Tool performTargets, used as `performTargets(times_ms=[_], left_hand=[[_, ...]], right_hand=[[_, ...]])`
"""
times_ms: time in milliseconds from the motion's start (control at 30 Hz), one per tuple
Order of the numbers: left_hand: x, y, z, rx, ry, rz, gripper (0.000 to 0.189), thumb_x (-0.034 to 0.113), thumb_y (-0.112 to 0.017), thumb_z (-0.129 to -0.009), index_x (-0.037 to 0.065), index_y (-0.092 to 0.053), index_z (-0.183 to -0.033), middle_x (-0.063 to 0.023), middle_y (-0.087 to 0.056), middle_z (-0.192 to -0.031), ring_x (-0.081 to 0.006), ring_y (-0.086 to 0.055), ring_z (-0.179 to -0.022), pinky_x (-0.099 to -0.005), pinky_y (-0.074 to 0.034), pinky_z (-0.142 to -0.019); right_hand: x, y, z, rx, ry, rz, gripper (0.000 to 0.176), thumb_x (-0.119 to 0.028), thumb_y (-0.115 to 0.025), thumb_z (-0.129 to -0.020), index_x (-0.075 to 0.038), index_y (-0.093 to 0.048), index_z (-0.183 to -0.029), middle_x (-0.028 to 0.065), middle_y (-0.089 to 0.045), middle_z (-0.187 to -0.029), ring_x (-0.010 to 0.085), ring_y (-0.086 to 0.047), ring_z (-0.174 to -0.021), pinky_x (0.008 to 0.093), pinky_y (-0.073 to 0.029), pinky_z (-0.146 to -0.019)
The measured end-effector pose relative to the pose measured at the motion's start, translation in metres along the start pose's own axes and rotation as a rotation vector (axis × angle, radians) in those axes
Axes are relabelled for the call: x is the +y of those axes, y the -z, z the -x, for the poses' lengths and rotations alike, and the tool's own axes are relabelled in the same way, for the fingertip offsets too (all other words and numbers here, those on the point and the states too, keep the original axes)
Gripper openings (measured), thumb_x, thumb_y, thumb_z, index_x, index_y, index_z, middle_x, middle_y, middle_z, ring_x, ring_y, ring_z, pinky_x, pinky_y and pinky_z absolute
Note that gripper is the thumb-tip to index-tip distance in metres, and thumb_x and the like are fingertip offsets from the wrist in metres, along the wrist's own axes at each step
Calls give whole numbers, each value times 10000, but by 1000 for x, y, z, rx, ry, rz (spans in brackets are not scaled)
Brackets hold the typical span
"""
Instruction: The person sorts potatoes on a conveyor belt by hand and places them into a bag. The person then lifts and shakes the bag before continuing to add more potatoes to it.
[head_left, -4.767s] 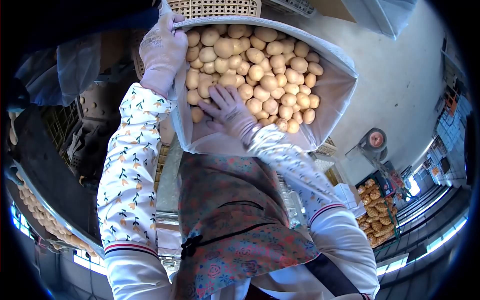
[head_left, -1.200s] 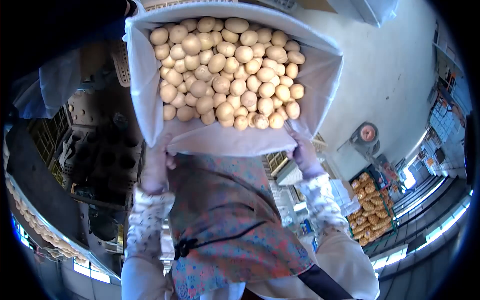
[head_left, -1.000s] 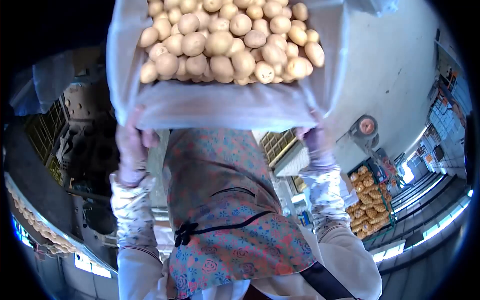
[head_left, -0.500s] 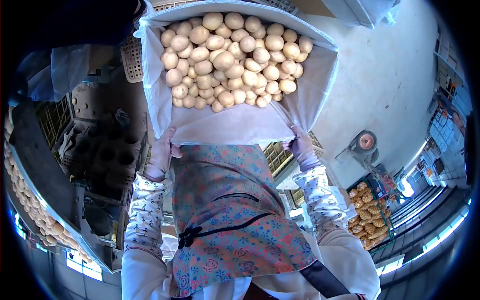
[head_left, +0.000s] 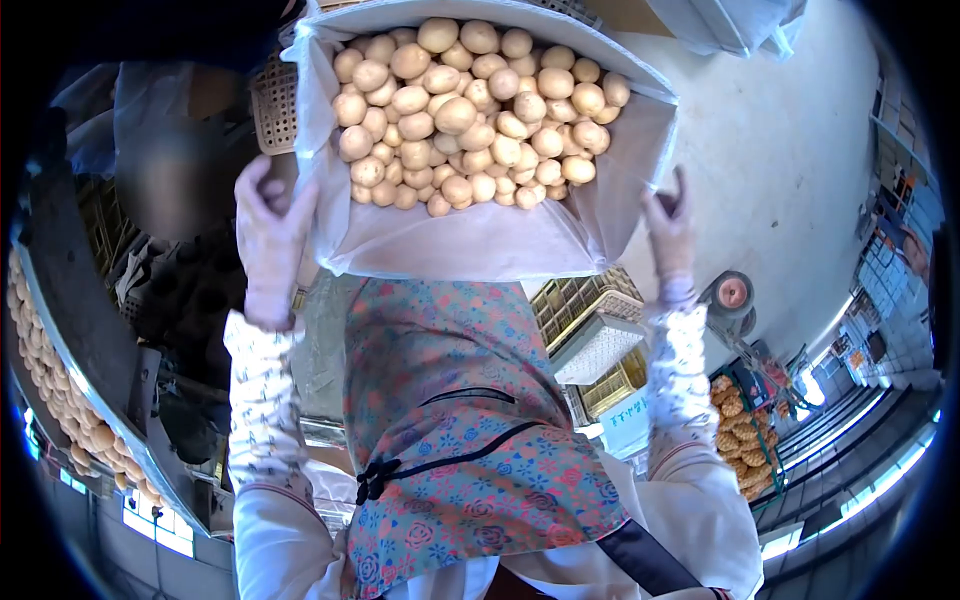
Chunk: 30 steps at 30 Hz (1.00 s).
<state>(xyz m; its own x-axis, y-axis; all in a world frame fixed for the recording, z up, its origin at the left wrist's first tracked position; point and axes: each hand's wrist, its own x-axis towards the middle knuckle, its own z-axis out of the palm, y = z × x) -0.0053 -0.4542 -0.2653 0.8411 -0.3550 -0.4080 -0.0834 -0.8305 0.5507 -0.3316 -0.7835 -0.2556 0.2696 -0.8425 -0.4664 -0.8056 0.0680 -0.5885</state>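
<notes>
Left hand (head_left: pixel 272 222) and right hand (head_left: pixel 670 228) are held empty and unclenched beside the white-lined box (head_left: pixel 450 245) of round tan potatoes (head_left: pixel 455 116); positioning is judged underway, a grip on it needed next.

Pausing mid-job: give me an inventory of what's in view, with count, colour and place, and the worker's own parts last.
Potatoes: dozens, tan, in the lined box
Lined box: one, whitish lining, ahead of the apron
Perforated crate: one, beige, left of the box
Stacked crates: several, yellow and white, between apron and right sleeve
Wheel: one, dark with reddish hub, far right
Filled sacks: many, orange-yellow, lower right
Apron: one, floral, grey-blue and red, centre
Sleeves: two, white patterned, on both forearms
Left hand: one, pale glove, box's left
Right hand: one, pale glove, box's right
</notes>
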Motion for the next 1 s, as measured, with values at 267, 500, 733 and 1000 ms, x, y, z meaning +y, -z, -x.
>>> performTargets(times_ms=[267,500,733,1000], left_hand=[[68,-19,-128,-16,-308,-377,636,478,-644,-828,206,-463,-1373,-148,-694,-992,-334,-670,-933,-424,-520,-817],[64,-28,-149,-3,-340,-382,465,280,-604,-840,120,-504,-1265,-186,-676,-929,-362,-646,-901,-472,-502,-808],[50,-36,-191,-173,-361,-558,526,391,-608,-846,209,-513,-1330,-128,-666,-1156,-312,-624,-1089,-421,-493,-920],[44,-44,-199,-151,-302,-569,455,329,-608,-839,212,-571,-1277,-103,-658,-1171,-274,-615,-1110,-385,-480,-952]], right_hand=[[-60,-22,-142,-40,305,590,471,-353,-654,-834,-173,-607,-1267,134,-704,-966,285,-675,-886,369,-515,-793],[-63,-31,-149,-40,171,699,314,-375,-641,-827,-200,-714,-1077,128,-707,-981,303,-671,-945,374,-502,-843],[-82,-22,-174,-293,101,863,398,-424,-658,-851,-156,-701,-1142,114,-715,-916,258,-681,-874,349,-506,-832],[-93,-27,-189,-355,102,1097,397,-346,-667,-846,-158,-676,-1195,136,-705,-1047,320,-680,-937,393,-528,-827]])
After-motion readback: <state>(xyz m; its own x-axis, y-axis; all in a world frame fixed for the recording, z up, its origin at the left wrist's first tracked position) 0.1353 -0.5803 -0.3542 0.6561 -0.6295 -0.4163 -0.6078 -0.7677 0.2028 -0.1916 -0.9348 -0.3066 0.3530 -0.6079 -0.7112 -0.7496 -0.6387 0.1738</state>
